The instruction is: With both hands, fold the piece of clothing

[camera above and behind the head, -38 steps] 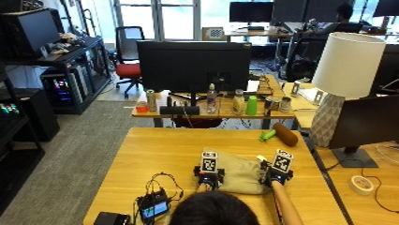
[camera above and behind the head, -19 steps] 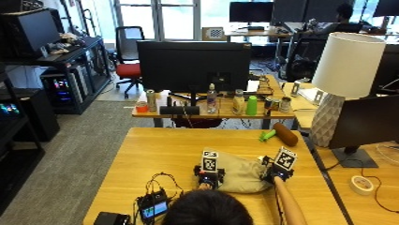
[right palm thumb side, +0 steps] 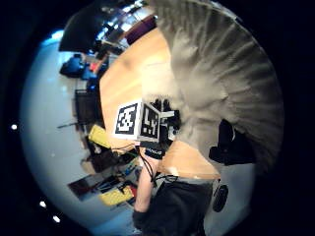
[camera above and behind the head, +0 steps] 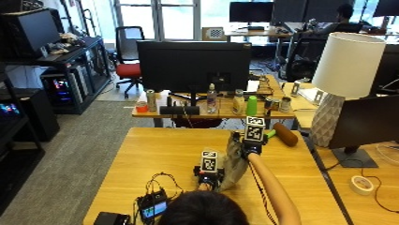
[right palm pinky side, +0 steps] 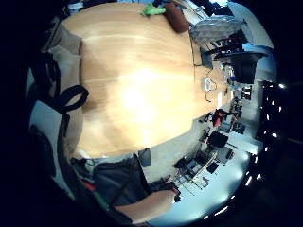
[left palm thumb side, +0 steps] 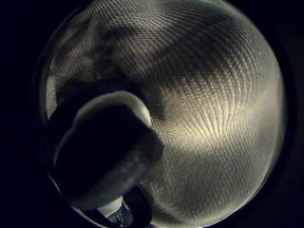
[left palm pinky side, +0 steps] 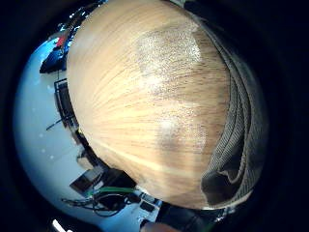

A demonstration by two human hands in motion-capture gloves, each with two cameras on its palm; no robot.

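Room: office w/ desks, monitors, chairs; large window at rear.
Surface: wooden table (camera above and behind the head: 156, 150), light grain; person seated at near edge.
Garment: beige ribbed knit clothing (camera above and behind the head: 232, 161), centre of table, near person. One end lifted off surface, other end down on wood. Hangs as narrow strip between the two hands.
Right hand (camera above and behind the head: 250, 143): raised above table, farther from person than left hand; fingers curled on upper end of garment, clamped on cloth. Right thumb side palm view: knit (right palm thumb side: 221, 73) fans out close to palm.
Left hand (camera above and behind the head: 209, 174): low, at table level, at lower end of garment. Left thumb side palm view: gloved thumb (left palm thumb side: 102, 152) curled against ribbed cloth (left palm thumb side: 213, 104), which fills view. Grip = pinched on garment.
Garment edge: left little finger side palm view shows folded layers (left palm pinky side: 236, 159) lying on wood (left palm pinky side: 145, 96), beside palm.
Device: small black unit w/ lit screen (camera above and behind the head: 151, 209) + cables, near edge of table, to person's left, apart from garment.
Far edge items: green object (camera above and behind the head: 269, 133) and brown cylinder (camera above and behind the head: 285, 134), just beside each other, beyond right hand; not touching garment.
Adjacent desk, person's right: white lamp (camera above and behind the head: 344, 70), tape roll (camera above and behind the head: 361, 183).
Desk behind: monitor (camera above and behind the head: 196, 61), row of bottles, green cup (camera above and behind the head: 252, 105).
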